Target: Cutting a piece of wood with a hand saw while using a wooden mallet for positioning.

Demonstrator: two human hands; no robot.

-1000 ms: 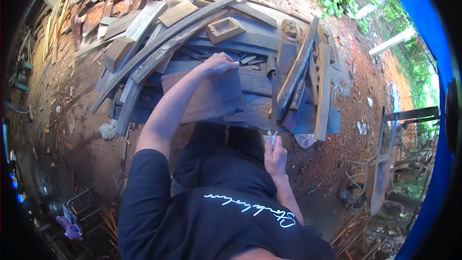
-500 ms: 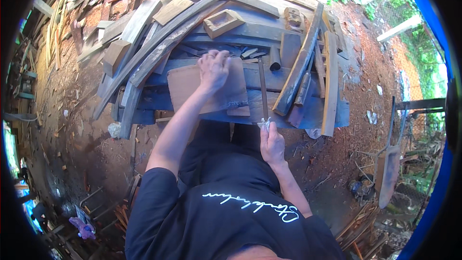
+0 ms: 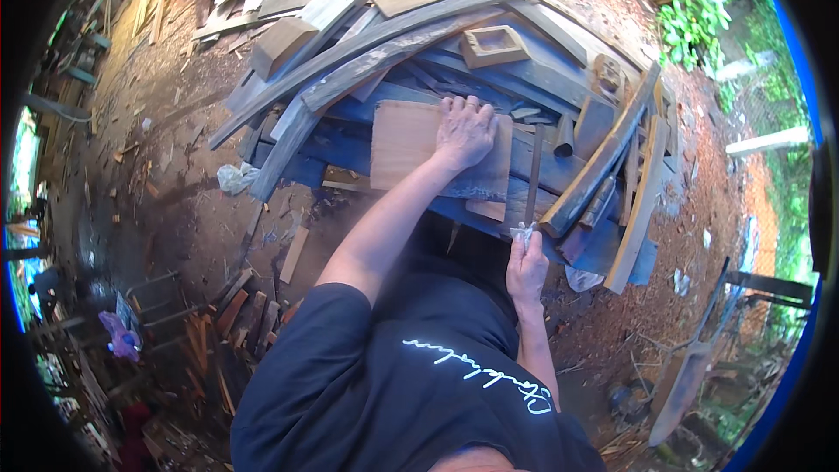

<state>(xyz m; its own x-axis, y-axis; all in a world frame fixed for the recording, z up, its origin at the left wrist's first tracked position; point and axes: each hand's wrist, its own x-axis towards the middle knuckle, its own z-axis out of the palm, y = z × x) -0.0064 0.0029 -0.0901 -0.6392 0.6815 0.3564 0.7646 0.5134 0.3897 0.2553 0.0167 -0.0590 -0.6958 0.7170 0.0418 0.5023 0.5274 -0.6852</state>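
My left hand (image 3: 466, 133) lies over the far right part of a flat, light brown wooden board (image 3: 406, 153), its fingers bent over the board's far edge. The board rests on the dark plank bench (image 3: 345, 135), and its near right corner looks rough and chipped. In my right hand (image 3: 527, 269) is a long narrow dark bar-shaped tool (image 3: 533, 179), gripped near the bench's front edge. White wrapping covers the tool where it meets my fist, and it points away from me, just right of the board. Whether it is a file or a chisel cannot be made out.
A hollowed wooden block (image 3: 495, 46) sits on the far side of the bench. Long timbers (image 3: 350, 70) lie slantwise on the left, and more beams (image 3: 603, 153) on the right. A dark cylinder (image 3: 564, 135) stands near the tool. Wood scraps (image 3: 249, 315) lie on the ground at left.
The view has shifted, so the bench appears farther right and tilted. My left hand stays on the board, now lying flatter. My right hand keeps its grip on the tool.
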